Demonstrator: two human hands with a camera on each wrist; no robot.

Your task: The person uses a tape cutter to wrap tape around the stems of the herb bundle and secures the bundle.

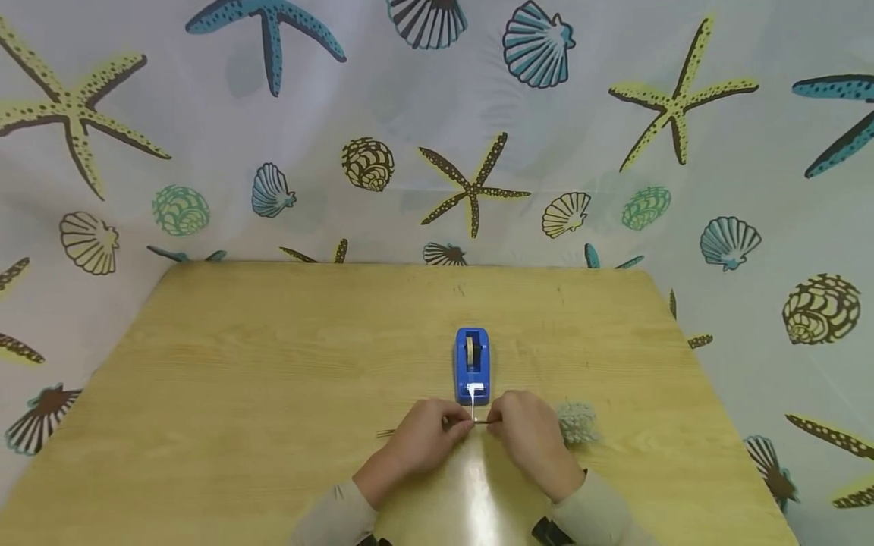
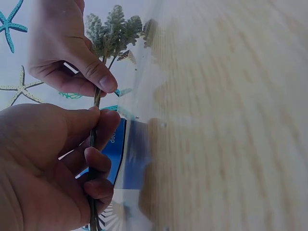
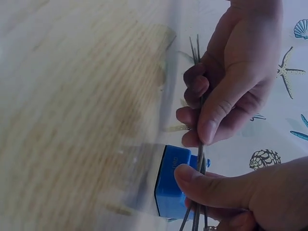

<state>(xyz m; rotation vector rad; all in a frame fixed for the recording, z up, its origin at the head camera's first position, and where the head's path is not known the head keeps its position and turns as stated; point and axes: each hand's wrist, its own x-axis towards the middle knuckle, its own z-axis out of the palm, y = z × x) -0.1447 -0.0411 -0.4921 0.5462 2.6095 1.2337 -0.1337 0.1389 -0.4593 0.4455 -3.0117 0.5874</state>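
Note:
A bundle of sprigs with grey-green leafy heads [image 1: 577, 423] and thin dark stems lies crosswise between the two hands. My left hand [image 1: 423, 436] pinches the stems between thumb and fingers, the other fingers curled round them in the left wrist view. Closer to the leafy heads, my right hand [image 1: 532, 432] pinches the same stems. A short stretch of stem shows between the hands, and a strip of tape [image 1: 473, 402] runs to it from a blue tape dispenser [image 1: 472, 341]. Beyond the left hand, loose stem ends [image 3: 195, 48] stick out in the right wrist view.
The dispenser stands just past the hands on a wood-grain table [image 1: 273, 341] with a glossy surface. A white cloth [image 1: 307, 114] printed with starfish and shells hangs behind the table and along both sides.

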